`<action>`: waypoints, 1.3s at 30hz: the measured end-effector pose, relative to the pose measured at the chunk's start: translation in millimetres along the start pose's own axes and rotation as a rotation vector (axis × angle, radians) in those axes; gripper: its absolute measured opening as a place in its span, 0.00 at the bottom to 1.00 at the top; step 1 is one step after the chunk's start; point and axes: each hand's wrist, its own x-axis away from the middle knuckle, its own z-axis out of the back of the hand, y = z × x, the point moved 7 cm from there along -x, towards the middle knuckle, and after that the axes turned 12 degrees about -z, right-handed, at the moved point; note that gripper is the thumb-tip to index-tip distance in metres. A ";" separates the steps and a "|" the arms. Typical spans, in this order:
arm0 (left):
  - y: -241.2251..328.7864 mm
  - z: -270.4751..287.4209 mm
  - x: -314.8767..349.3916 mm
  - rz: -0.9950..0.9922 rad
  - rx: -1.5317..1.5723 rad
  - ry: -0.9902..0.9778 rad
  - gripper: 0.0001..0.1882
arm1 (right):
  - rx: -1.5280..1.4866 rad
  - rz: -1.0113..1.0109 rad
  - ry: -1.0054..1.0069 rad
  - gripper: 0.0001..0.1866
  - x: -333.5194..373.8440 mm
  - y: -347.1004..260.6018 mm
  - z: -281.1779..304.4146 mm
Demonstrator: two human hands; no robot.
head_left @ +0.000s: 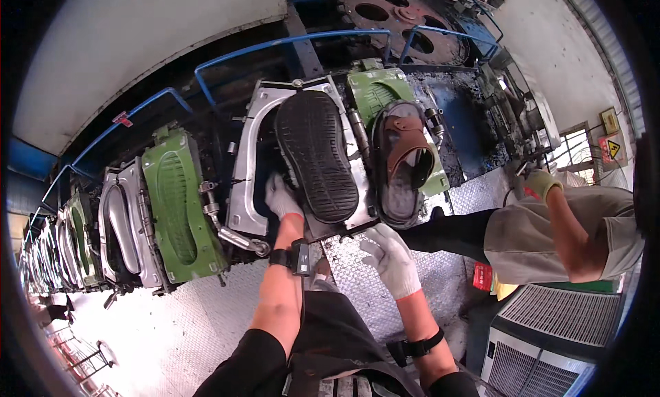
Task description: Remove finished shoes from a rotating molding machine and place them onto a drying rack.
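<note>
A black ridged shoe sole [317,156] lies tread-up over a silver metal mould [249,191] in front of me. My left hand [280,197], in a white glove, reaches into the gap at the sole's left edge. Its fingers point away from me and look stretched out; their tips are partly hard to make out. My right hand [392,261], also gloved, hovers nearer to me, below a brown sandal [404,163]. Its fingers are loosely bent and apart, with nothing in them. The sandal rests upright against a green mould half [377,87], right of the sole.
Another green mould [175,204] and a long row of moulds curve off to the left. A blue rail [289,39] runs behind them. At the right stands another person [550,235] with a gloved hand, beside a grey vented unit [543,335]. Metal plate flooring [371,307] lies below.
</note>
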 end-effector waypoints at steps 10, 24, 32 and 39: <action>-3.0 -27.0 30.4 -0.101 -0.408 -0.921 0.24 | 1.388 0.986 0.078 0.31 -16.2 -55.2 -107.3; -18.3 87.3 89.9 0.588 -0.146 -0.696 0.24 | 1.368 1.022 0.275 0.44 -65.6 -54.8 -170.0; -2.6 119.4 112.6 0.641 -0.202 -0.631 0.25 | 0.301 0.611 -0.038 0.28 -56.1 -164.7 -137.9; -43.5 88.8 50.8 0.392 -0.339 -0.763 0.26 | -0.352 0.438 -0.245 0.31 6.0 -180.6 -13.1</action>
